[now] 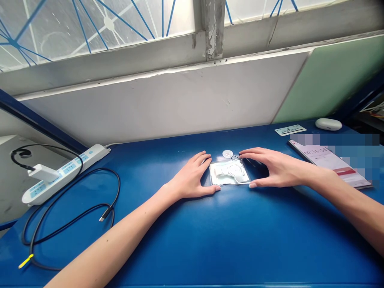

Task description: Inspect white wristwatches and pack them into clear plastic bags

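A small clear plastic packet (216, 179) lies flat on the blue table, with a white item inside that has a looped part; its exact kind is hard to make out. Just behind the packet sits a round white tag (227, 154) with a short dark strip running right. My left hand (195, 176) rests at the packet's left edge, fingers stretched out and thumb near the lower left corner. On the other side my right hand (274, 166) is open in a wide curve, its thumb by the lower right corner and its fingertips near the tag's strip.
A white power strip (97, 153) with a plugged-in charger (43, 173) stands at the left, beside a coiled black cable (118, 188). To the right lie a phone (327, 158) showing a timer, a card (290, 130) and a white earbud case (328, 124). A pale wall panel (180, 108) borders the back.
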The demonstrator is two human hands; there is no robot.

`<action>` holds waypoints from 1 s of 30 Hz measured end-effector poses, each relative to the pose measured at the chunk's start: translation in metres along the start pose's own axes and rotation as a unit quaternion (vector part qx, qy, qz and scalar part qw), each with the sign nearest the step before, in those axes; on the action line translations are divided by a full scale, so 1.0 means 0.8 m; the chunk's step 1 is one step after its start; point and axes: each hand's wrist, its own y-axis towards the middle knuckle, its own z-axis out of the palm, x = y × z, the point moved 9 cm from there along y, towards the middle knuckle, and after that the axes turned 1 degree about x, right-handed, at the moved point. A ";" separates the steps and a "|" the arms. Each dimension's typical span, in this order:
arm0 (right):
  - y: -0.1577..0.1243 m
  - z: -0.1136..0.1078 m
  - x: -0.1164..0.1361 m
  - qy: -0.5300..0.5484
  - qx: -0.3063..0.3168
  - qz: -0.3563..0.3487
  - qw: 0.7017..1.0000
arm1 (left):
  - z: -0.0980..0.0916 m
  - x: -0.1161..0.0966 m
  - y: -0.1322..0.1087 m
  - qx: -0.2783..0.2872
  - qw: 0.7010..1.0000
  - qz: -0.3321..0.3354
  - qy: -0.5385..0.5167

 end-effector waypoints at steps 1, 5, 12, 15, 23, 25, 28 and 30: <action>0.000 0.000 -0.001 -0.001 0.001 0.002 1.000 | 0.000 0.000 0.000 0.001 1.000 -0.001 0.001; 0.000 0.002 -0.004 -0.007 0.004 0.008 1.000 | 0.001 0.001 0.000 0.004 1.000 -0.004 0.003; 0.000 0.001 -0.001 -0.018 0.010 0.000 1.000 | 0.002 0.001 0.000 0.006 1.000 -0.006 0.010; -0.001 0.001 0.000 -0.016 0.009 -0.003 1.000 | 0.002 0.001 0.000 0.012 1.000 -0.010 0.013; -0.002 0.001 0.000 -0.004 -0.007 -0.012 1.000 | -0.003 -0.001 0.000 0.000 1.000 -0.009 -0.012; -0.002 0.000 0.000 -0.005 -0.006 -0.009 1.000 | -0.003 -0.001 0.000 -0.001 1.000 -0.004 -0.011; -0.002 -0.003 -0.002 -0.011 -0.001 -0.003 1.000 | -0.001 0.000 0.000 -0.001 1.000 -0.002 0.000; -0.002 -0.006 -0.002 -0.017 -0.004 0.000 1.000 | -0.001 0.001 0.000 -0.001 1.000 0.000 0.005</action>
